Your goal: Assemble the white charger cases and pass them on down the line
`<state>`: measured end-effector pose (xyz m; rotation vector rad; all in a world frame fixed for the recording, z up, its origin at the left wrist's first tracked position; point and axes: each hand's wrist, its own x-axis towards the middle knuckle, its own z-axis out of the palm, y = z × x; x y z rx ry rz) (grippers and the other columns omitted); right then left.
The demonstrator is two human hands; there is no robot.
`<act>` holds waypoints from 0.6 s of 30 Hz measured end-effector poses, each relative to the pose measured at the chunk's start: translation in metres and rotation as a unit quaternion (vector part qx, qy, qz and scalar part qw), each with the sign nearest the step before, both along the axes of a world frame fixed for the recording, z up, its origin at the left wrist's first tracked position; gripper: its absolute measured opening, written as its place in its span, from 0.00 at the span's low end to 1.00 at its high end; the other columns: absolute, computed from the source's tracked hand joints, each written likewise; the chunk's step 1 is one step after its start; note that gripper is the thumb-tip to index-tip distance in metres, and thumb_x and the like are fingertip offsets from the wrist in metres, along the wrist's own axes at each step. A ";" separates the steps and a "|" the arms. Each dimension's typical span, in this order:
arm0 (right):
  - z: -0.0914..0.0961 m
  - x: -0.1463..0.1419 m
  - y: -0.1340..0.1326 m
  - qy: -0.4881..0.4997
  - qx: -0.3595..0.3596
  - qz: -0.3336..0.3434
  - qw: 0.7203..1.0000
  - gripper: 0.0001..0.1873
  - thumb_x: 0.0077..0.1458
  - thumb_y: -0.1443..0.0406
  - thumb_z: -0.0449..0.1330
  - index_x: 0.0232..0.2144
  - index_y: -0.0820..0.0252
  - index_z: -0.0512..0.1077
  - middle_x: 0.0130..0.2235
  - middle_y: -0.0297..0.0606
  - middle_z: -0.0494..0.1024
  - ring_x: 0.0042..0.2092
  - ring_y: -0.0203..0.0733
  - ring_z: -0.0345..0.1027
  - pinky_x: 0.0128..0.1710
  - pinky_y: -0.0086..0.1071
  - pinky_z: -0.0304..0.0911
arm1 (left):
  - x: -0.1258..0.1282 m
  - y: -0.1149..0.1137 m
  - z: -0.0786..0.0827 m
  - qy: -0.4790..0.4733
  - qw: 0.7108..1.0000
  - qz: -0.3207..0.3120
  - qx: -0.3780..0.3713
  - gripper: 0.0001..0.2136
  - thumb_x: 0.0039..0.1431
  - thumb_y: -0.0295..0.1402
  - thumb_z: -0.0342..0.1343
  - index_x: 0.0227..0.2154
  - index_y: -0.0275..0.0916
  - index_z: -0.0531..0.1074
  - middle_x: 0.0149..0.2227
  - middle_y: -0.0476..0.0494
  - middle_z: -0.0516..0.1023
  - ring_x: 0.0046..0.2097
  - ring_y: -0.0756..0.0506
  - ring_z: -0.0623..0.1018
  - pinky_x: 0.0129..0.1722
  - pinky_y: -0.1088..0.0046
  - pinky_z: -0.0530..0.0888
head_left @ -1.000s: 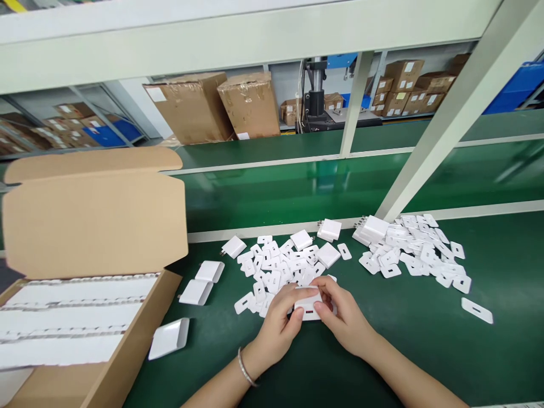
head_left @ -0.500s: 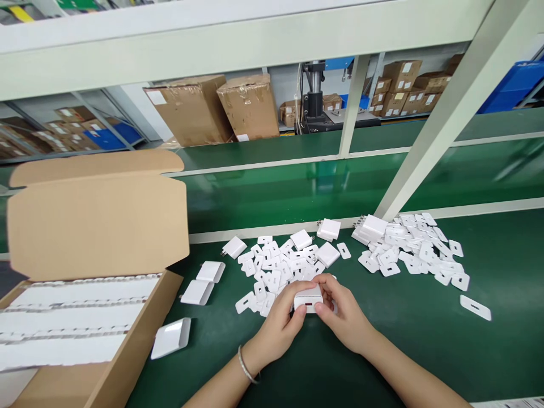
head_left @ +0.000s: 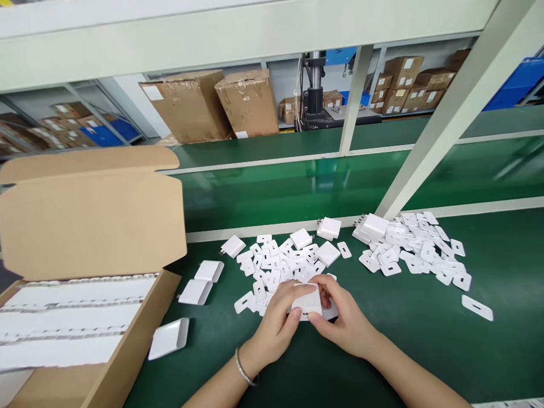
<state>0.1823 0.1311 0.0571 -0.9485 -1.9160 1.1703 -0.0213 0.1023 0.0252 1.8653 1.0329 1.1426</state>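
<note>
At far left on the green bench mat (head_left: 425, 351), an open brown cardboard box (head_left: 131, 345), flap raised, rows of white pieces packed inside. Just beside it, three loose white flat chargers (head_left: 169, 338), lying apart from one another. At centre, left hand (head_left: 276, 324), silver bracelet at the wrist, and right hand (head_left: 345, 326), both closed around one white square charger block (head_left: 306, 303), low over the mat. Directly behind the hands, a heap of small white slotted plastic tabs (head_left: 276, 263), more chargers among them. Farther right, a second heap of tabs (head_left: 419, 249), near the foot of a slanted pale green frame post (head_left: 446, 119).
</note>
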 end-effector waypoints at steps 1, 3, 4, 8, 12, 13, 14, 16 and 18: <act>0.000 0.000 0.000 0.001 -0.003 0.004 1.000 0.14 0.64 0.58 0.61 0.50 0.53 0.67 0.35 0.32 0.69 0.34 0.39 0.60 0.33 0.32 0.61 | 0.001 0.000 0.000 0.004 1.000 0.010 0.007 0.20 0.78 0.44 0.42 0.61 0.46 0.73 0.54 0.37 0.79 0.55 0.38 0.76 0.55 0.57 0.73; 0.000 -0.001 0.000 0.009 -0.007 0.012 1.000 0.13 0.67 0.55 0.59 0.49 0.53 0.67 0.36 0.33 0.70 0.34 0.39 0.61 0.34 0.33 0.62 | 0.003 0.000 0.001 0.008 0.999 0.027 0.019 0.20 0.78 0.44 0.43 0.58 0.45 0.75 0.51 0.37 0.80 0.52 0.38 0.77 0.52 0.59 0.75; 0.000 -0.001 0.000 0.011 -0.008 0.014 1.000 0.13 0.68 0.54 0.58 0.48 0.53 0.67 0.37 0.34 0.71 0.34 0.39 0.61 0.34 0.33 0.62 | 0.004 0.000 0.000 0.008 0.999 0.034 0.025 0.20 0.78 0.44 0.43 0.58 0.45 0.76 0.50 0.37 0.81 0.52 0.38 0.77 0.51 0.59 0.75; -0.004 -0.001 0.000 0.009 -0.012 0.012 1.000 0.16 0.69 0.49 0.56 0.47 0.54 0.67 0.35 0.33 0.70 0.33 0.39 0.60 0.33 0.33 0.60 | 0.007 -0.001 -0.002 -0.002 0.998 0.046 0.043 0.19 0.78 0.44 0.44 0.57 0.45 0.77 0.48 0.38 0.82 0.49 0.39 0.77 0.50 0.60 0.75; -0.009 -0.001 0.000 0.006 -0.016 -0.006 1.000 0.19 0.70 0.48 0.56 0.49 0.55 0.68 0.32 0.31 0.69 0.32 0.39 0.61 0.32 0.33 0.60 | 0.006 -0.001 -0.004 -0.039 0.999 0.029 0.002 0.20 0.78 0.46 0.42 0.59 0.45 0.74 0.53 0.39 0.80 0.53 0.39 0.77 0.55 0.58 0.73; -0.011 -0.001 0.000 0.008 -0.021 -0.013 1.000 0.20 0.70 0.48 0.55 0.50 0.55 0.68 0.32 0.31 0.69 0.31 0.39 0.62 0.32 0.33 0.60 | 0.005 -0.001 -0.003 -0.048 0.999 0.016 -0.017 0.21 0.78 0.47 0.41 0.61 0.45 0.72 0.56 0.38 0.79 0.56 0.38 0.77 0.58 0.57 0.72; -0.013 -0.001 0.000 0.013 -0.028 -0.019 0.999 0.20 0.71 0.47 0.54 0.51 0.55 0.68 0.32 0.31 0.69 0.32 0.39 0.63 0.32 0.33 0.61 | 0.005 -0.002 -0.003 -0.053 0.998 0.002 -0.036 0.23 0.78 0.48 0.40 0.64 0.46 0.69 0.59 0.37 0.77 0.59 0.37 0.75 0.61 0.55 0.70; -0.015 -0.001 0.001 0.030 -0.046 -0.023 0.998 0.21 0.72 0.47 0.52 0.52 0.55 0.68 0.32 0.32 0.70 0.33 0.41 0.67 0.34 0.34 0.64 | 0.004 -0.002 -0.002 -0.052 0.996 -0.020 -0.064 0.24 0.77 0.50 0.41 0.67 0.46 0.64 0.63 0.36 0.72 0.63 0.36 0.72 0.64 0.53 0.68; -0.016 0.000 0.002 0.044 -0.057 -0.017 0.997 0.22 0.72 0.46 0.51 0.52 0.55 0.69 0.33 0.33 0.72 0.36 0.43 0.70 0.37 0.35 0.67 | 0.004 -0.003 -0.002 -0.046 0.996 -0.026 -0.077 0.23 0.77 0.49 0.44 0.68 0.47 0.62 0.64 0.36 0.71 0.65 0.36 0.71 0.66 0.53 0.67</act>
